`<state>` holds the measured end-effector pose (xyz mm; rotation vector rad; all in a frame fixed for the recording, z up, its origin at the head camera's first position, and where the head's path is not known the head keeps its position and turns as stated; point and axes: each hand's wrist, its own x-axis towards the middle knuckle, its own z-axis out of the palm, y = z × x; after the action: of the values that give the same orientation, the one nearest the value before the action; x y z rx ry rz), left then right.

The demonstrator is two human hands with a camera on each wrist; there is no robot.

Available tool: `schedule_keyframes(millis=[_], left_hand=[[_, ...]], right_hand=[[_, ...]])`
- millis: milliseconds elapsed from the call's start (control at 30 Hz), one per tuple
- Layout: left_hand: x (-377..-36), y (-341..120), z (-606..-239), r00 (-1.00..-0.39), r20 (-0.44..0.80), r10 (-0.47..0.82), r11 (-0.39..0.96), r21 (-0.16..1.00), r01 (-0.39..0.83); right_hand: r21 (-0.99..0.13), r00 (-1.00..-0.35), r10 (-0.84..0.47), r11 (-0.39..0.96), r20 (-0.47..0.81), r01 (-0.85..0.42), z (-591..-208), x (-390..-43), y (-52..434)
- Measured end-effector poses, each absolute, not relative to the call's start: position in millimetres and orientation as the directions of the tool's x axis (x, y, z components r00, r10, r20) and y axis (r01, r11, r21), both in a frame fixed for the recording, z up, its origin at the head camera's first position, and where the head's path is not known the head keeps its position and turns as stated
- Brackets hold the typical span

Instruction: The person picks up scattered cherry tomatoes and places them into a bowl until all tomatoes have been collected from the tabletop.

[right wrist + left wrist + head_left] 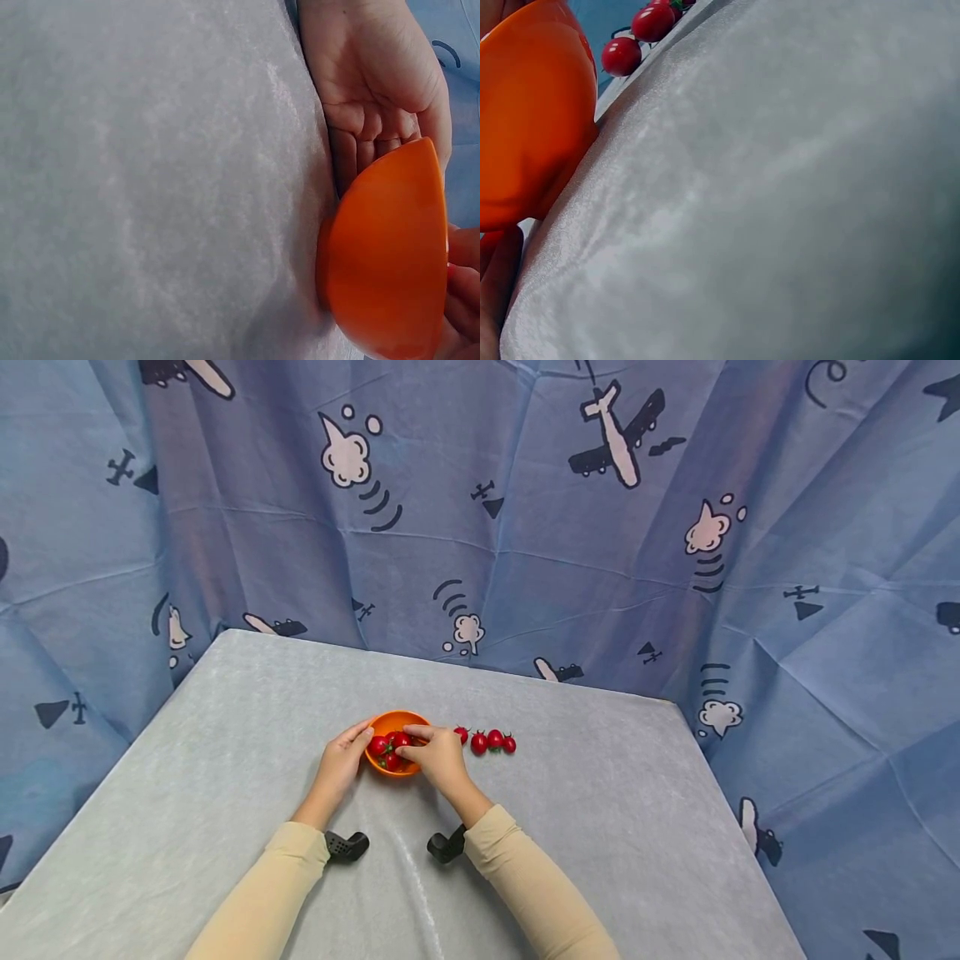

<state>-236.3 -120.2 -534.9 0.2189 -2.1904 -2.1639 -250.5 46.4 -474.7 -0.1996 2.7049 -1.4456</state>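
An orange bowl [396,772] stands on the table with several red cherry tomatoes [377,746] with green stems in it. My left hand [341,768] holds the bowl's left side, thumb at the rim and the other fingers against the outer wall, as the right wrist view shows. From the right, my right hand [442,760] reaches over the rim and pinches a cherry tomato [402,740] between thumb and fingers inside the bowl. In the right wrist view the bowl wall hides most of that grip; only a speck of red shows by the fingers.
Just right of the bowl, several more cherry tomatoes [494,739] lie in a short row on the pale cloth-covered table [600,810]. Behind the table hangs a blue curtain [420,552] with airplane prints. Black wrist mounts [347,847] sit at both sleeve cuffs.
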Motion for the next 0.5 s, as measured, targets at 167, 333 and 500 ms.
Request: schedule_keyframes(millis=[167,333,500], left_hand=[[-235.2,-121.3,-529.6,-0.986,-0.114,-0.121,-0.018,0.993,-0.113],[-235.9,-121.2,-530.1,-0.984,-0.13,-0.12,-0.017,0.992,-0.129],[-237.5,-121.9,-533.0,-0.985,-0.118,-0.129,-0.019,0.993,-0.117]], right_hand=[[-0.843,-0.99,-0.144,0.533,-0.009,-0.07,-475.6,-250.4,46.6],[-0.854,-0.99,-0.141,0.516,-0.014,-0.061,-476.2,-250.8,47.8],[-0.866,-0.991,-0.13,0.493,0.019,-0.082,-472.3,-250.1,52.6]])
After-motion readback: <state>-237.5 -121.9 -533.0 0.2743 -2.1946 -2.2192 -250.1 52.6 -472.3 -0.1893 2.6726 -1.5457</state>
